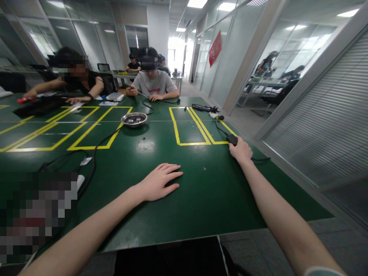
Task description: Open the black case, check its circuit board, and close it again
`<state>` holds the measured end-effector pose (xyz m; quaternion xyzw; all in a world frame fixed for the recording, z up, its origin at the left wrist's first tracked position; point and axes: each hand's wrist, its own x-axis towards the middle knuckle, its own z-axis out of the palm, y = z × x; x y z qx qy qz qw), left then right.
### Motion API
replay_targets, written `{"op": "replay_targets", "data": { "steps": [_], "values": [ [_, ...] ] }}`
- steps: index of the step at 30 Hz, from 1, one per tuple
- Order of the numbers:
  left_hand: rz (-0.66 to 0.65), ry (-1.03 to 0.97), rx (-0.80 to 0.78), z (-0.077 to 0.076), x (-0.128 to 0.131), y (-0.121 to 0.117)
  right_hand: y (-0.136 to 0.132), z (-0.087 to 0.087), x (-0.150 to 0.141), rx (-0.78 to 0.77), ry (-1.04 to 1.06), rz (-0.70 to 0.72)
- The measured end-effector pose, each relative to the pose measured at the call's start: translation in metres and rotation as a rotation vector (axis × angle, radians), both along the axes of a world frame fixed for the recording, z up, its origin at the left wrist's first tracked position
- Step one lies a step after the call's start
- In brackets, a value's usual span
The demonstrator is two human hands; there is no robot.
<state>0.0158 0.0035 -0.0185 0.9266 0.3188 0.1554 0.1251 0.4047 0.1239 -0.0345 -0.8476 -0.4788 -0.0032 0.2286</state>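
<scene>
My left hand (161, 181) lies flat on the green table (195, 199), palm down with the fingers spread, holding nothing. Out to the right, my right hand (241, 149) grips a small black box with cables (232, 139), perhaps a power adapter. One black cable (220, 128) runs from the box toward a black plug (220, 117) farther back. Another dark cable end (261, 158) shows on the table to the right of my hand. The box sits near the front corner of a yellow tape rectangle (220, 143).
A metal bowl (134, 125) with small metal parts stands left of centre. A folded black tripod-like item (205, 108) lies at the back right. Black cable (94, 165) curves along the left. Two people sit across the table, one holding a thin tool (143, 94). A pixelated patch covers the lower left.
</scene>
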Motion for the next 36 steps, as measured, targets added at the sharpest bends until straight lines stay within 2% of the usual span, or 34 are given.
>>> {"op": "replay_targets", "data": {
  "steps": [7, 14, 20, 30, 36],
  "values": [
    [0.004, 0.018, -0.01, 0.0, 0.001, 0.0, -0.001, 0.002, 0.006, 0.025, 0.003, -0.012],
    [-0.001, 0.001, -0.008, -0.003, 0.0, 0.001, 0.008, -0.005, 0.014, 0.176, 0.049, 0.063],
    [-0.003, 0.016, -0.016, -0.001, -0.001, 0.0, 0.012, -0.008, 0.022, 0.236, 0.081, -0.002],
    [-0.006, -0.004, -0.012, -0.002, 0.0, 0.0, 0.01, -0.003, 0.032, 0.163, 0.15, -0.044],
    [-0.007, 0.0, -0.001, -0.003, -0.001, 0.0, 0.008, -0.002, 0.027, 0.211, 0.098, -0.021]
  ]
}}
